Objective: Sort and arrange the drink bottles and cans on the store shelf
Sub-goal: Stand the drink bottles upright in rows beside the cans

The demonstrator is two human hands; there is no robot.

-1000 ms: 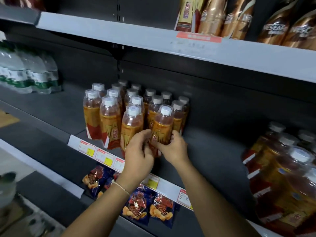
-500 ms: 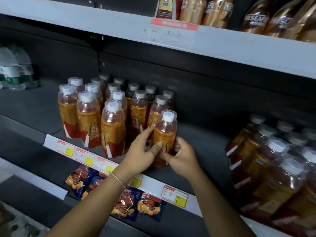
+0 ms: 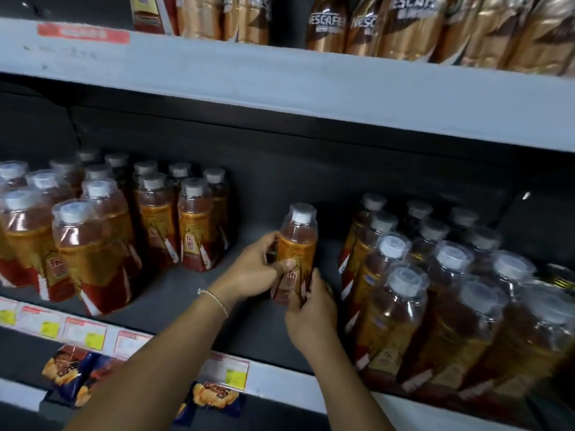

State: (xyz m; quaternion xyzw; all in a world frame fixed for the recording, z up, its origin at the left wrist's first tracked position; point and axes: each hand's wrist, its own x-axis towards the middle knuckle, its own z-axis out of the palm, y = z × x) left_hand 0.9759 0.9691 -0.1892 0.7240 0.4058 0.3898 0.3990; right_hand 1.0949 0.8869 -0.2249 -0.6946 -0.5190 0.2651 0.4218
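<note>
**Both hands on one full bottle, between the two groups**

My left hand was curled round the label band of a single orange drink bottle, thumb laid across the front. My right hand was wrapped low around its base. The bottle stood roughly upright over the dark shelf deck; whether its base touched the deck I couldn't tell. It sat apart from the left group of bottles and nearer the right group.

I judged it full, so fairly heavy for its size, with stiff walls and a slick shrink film. The waist and base looked the safest holds, not the capped neck. Coffee bottles lined the shelf above.
</note>
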